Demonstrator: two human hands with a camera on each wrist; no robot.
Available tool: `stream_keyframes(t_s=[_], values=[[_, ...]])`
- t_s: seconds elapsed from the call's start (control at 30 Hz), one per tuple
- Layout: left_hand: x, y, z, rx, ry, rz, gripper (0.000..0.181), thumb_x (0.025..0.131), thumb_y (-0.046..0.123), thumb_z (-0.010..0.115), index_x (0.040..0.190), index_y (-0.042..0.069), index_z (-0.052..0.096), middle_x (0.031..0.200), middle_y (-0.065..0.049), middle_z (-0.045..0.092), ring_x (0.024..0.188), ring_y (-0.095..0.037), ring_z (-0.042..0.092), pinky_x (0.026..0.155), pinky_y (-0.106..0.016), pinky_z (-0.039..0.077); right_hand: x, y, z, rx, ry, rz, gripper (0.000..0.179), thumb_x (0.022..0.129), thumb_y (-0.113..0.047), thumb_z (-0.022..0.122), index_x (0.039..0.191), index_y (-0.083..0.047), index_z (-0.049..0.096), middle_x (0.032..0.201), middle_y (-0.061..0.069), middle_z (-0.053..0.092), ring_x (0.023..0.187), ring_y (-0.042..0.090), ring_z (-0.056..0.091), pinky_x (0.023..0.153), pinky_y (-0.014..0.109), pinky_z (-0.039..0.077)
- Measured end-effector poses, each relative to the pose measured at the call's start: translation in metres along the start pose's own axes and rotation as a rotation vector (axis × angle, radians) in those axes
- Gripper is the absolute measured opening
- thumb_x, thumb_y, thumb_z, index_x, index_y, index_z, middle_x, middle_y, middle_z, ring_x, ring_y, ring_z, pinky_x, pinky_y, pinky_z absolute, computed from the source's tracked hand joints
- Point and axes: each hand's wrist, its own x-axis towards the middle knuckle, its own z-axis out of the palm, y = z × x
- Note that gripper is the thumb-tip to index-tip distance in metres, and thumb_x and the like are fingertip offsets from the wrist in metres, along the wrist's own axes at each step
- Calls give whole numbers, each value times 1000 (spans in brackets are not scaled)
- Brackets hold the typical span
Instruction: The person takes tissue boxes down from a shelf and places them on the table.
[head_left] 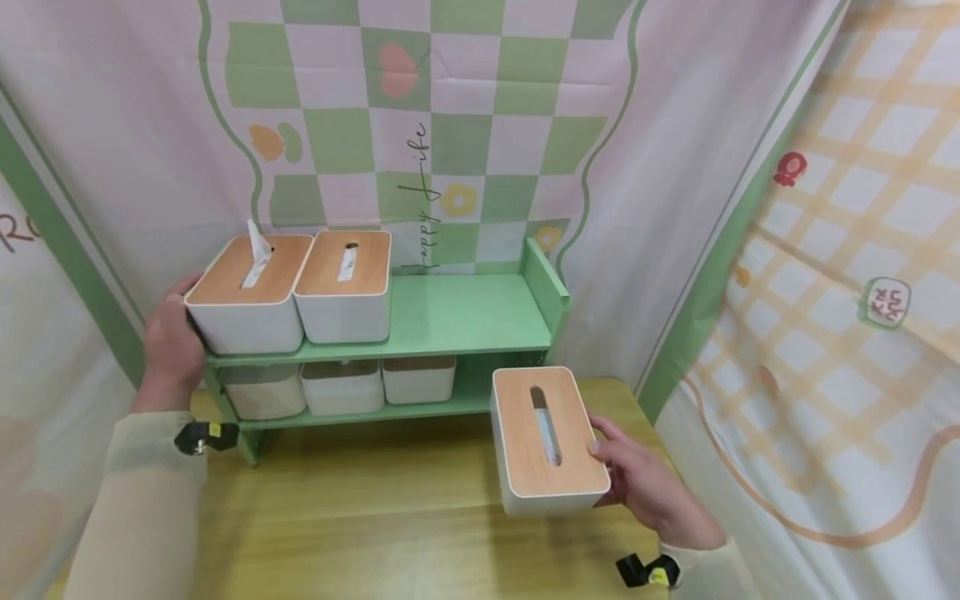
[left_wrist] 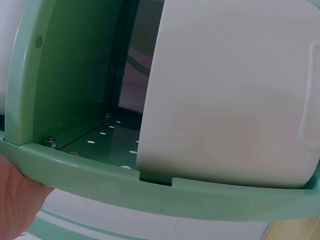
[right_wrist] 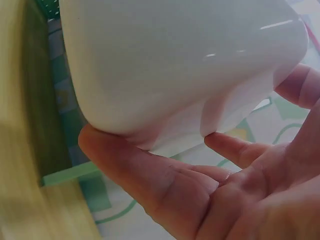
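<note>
Leftmost, the left hand [head_left: 174, 346] is set beside the green shelf [head_left: 480, 345], its hold impossible to tell.
Right of two lidded boxes [head_left: 243, 325], room is left on the upper tier [head_left: 465, 308] up to the end panel [head_left: 546, 287]; nearer, above the surface [head_left: 360, 500], a tissue box [head_left: 525, 442] is pinched by the right hand [head_left: 641, 481], its long axis pointed roughly at the shelf.

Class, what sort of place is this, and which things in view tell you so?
Probably a small curtained booth: patterned cloth hangs at the back and sides, and a green two-tier shelf of tissue boxes stands on a wood-look table.
</note>
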Motion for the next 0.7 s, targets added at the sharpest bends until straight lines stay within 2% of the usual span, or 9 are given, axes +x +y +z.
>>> stream_keyframes(t_s=[0.17,0.7], values=[[1,0,-1,-1,-10,-5,63,102,50,4,158,33,28,162,-2,26,145,-31,26,115,-55,20,3,17,-5,-8,35,80,70,103,-23,47,159,-6,9,98,17,71,76,25,70,67,44,58],[2,0,0,-10,-16,-12,63,102,52,4,158,34,29,162,-3,26,145,-31,25,115,-54,20,2,62,-20,-19,93,200,77,101,-29,52,160,-12,6,98,13,69,82,29,67,67,43,54]])
